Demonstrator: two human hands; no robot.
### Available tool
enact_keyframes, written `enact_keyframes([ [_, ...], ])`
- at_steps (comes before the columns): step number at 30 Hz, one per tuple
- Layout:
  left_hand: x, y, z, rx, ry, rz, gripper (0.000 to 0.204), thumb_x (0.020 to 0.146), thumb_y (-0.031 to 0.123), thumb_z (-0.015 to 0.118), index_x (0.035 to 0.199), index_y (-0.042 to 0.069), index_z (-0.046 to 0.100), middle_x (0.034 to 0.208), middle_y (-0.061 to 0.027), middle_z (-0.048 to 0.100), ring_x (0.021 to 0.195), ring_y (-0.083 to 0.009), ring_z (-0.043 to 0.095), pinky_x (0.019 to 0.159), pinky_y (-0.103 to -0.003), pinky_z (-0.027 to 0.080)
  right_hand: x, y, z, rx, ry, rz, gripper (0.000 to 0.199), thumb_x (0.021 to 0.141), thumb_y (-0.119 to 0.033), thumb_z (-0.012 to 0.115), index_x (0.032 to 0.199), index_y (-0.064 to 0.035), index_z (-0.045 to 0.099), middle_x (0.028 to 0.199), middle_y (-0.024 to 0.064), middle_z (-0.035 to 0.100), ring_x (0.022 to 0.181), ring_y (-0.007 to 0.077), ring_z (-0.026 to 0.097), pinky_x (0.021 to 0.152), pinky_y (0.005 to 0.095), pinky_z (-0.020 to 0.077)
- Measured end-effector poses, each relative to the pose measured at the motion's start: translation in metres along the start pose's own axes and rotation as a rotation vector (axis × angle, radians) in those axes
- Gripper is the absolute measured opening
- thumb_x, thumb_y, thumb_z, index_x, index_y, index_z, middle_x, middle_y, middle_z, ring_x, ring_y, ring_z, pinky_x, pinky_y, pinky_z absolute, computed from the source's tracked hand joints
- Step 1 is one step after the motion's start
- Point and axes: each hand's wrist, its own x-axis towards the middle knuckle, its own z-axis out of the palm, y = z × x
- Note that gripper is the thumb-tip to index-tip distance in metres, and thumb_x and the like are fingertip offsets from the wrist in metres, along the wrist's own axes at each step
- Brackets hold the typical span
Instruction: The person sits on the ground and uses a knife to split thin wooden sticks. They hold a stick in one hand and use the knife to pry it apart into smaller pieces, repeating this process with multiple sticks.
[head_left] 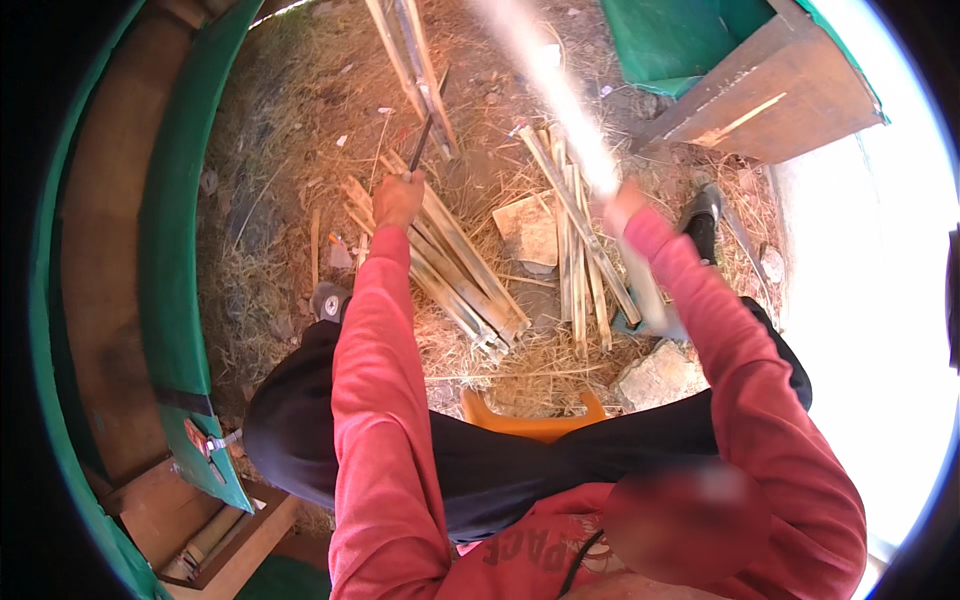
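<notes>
My left hand [399, 199] is closed around a thin dark rod [424, 140], which points away from me and meets long pale wooden strips [408, 75] at the top of the view. Below that hand lies a bundle of split wooden strips [465, 265] on the ground. My right hand [627, 208], blurred, is wrapped round a long pale stick [575, 115] smeared by motion. The stick runs from the top edge down past my hand. Next to it, a second bundle of narrow strips [578, 250] lies beside a flat block [526, 228].
Straw covers the dirt ground [270, 150]. My shoes [330, 300] flank the strips; an orange plastic seat [535, 425] shows between my legs. A pale stone [655, 376] lies near my right knee. Green-covered wooden furniture [175, 200] stands left, and a wooden box [775, 110] far right.
</notes>
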Motion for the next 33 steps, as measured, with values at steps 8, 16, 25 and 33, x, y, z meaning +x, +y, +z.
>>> enact_keyframes([
  [8,0.013,-0.031,0.022,0.12,0.012,0.148,0.061,0.087,0.046,0.058,0.114,-0.008,0.063,0.108,-0.0291,0.065,0.104,-0.0406,0.063,0.091,-0.046,0.049,-0.045,0.171,0.088,-0.306,-0.295,0.2,0.047,0.076,-0.032,0.073,0.104,0.0045,0.063,0.092,0.0219,0.068,0.079,0.0303,0.068,0.074,0.0401,0.0541],
  [16,0.005,-0.039,0.03,-0.004,-0.114,0.043,0.048,0.086,0.043,0.06,0.097,-0.003,0.071,0.1,-0.0265,0.068,0.098,-0.0391,0.065,0.087,-0.046,0.051,-0.073,-0.127,0.022,0.506,0.049,-0.721,0.076,0.094,-0.061,0.045,0.148,-0.0091,0.031,0.144,0.0251,0.039,0.137,0.0368,0.036,0.113,0.0516,0.0296],
  [25,-0.017,0.026,-0.045,0.145,-0.075,0.225,0.07,0.093,0.06,0.047,0.117,-0.004,0.062,0.116,-0.0258,0.06,0.112,-0.0365,0.055,0.098,-0.04,0.043,-0.044,-0.224,0.034,0.075,0.444,-0.952,0.032,0.093,-0.02,0.059,0.122,-0.0071,0.055,0.106,0.016,0.06,0.094,0.0332,0.064,0.085,0.0427,0.0521],
  [33,-0.034,0.129,-0.116,-0.87,0.718,0.699,0.062,0.102,0.043,0.044,0.07,-0.004,0.068,0.057,-0.0047,0.058,0.057,-0.0117,0.051,0.055,-0.032,0.042,-0.05,-0.259,0.033,0.196,0.199,-1.161,0.028,0.083,-0.006,0.061,0.11,-0.0025,0.06,0.096,0.0183,0.065,0.082,0.0382,0.064,0.075,0.0424,0.0547],
])
